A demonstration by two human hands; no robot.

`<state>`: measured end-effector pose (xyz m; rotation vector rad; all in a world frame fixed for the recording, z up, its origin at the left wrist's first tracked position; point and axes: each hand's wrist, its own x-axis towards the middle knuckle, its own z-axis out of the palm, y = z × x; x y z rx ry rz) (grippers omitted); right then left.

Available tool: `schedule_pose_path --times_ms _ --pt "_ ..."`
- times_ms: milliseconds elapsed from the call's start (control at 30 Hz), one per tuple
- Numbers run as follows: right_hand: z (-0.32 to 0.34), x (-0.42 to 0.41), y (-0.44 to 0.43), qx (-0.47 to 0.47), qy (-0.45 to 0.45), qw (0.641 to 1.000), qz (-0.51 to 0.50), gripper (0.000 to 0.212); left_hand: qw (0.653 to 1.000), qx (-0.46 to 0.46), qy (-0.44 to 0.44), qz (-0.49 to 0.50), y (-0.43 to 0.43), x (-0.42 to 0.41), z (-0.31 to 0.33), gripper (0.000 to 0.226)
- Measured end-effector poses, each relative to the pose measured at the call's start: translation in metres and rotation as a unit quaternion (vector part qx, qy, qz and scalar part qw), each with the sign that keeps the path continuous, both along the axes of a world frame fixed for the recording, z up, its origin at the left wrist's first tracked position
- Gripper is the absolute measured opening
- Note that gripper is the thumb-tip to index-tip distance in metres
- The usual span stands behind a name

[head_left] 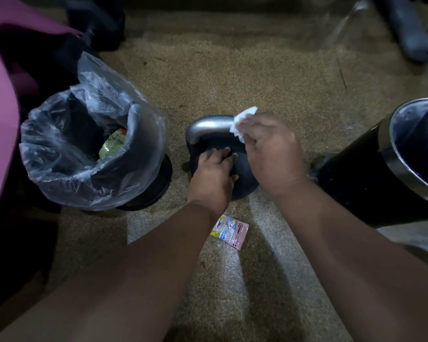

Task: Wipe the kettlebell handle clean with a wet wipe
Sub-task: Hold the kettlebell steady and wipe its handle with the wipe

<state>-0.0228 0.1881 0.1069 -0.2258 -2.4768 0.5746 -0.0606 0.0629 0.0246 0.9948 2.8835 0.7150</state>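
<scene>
Kettlebell (245, 185) sits on the floor (257, 70), between a lined bin (146, 154) on the left and a black bin (356, 174) on the right. Right hand (272, 149) has its fingers curled round the white wipe (242, 119), pressing it onto the right end of the silver handle (208, 124). Left hand (211, 176) lies on the black ball just below the handle, fingers spread flat. A wipe packet (230, 230) lies near the left wrist.

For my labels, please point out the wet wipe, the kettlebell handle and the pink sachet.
wet wipe (244, 118): head view, free upper corner.
kettlebell handle (208, 124): head view, top bar.
pink sachet (232, 232): head view, its middle.
</scene>
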Motion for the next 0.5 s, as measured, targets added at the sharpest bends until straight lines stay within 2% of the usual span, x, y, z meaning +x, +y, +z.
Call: schedule_pose_path --times_ms 67,200,333,500 --pt "0.002 -0.001 0.001 0.008 -0.003 1.0 0.006 0.023 1.0 -0.001 -0.001 0.0 0.0 0.0 0.0 0.05" --pt "0.008 -0.011 0.006 -0.037 -0.017 0.999 -0.006 0.02 1.0 0.006 0.004 0.002 0.0 0.0 -0.001 0.05" --pt "0.003 -0.004 0.005 0.024 -0.023 0.999 0.024 0.021 1.0 0.002 0.005 0.001 0.0 0.0 -0.002 0.049" --pt "0.007 -0.01 0.005 -0.012 -0.018 1.0 0.001 0.019 1.0 0.007 -0.001 0.002 0.0 0.0 -0.002 0.05"
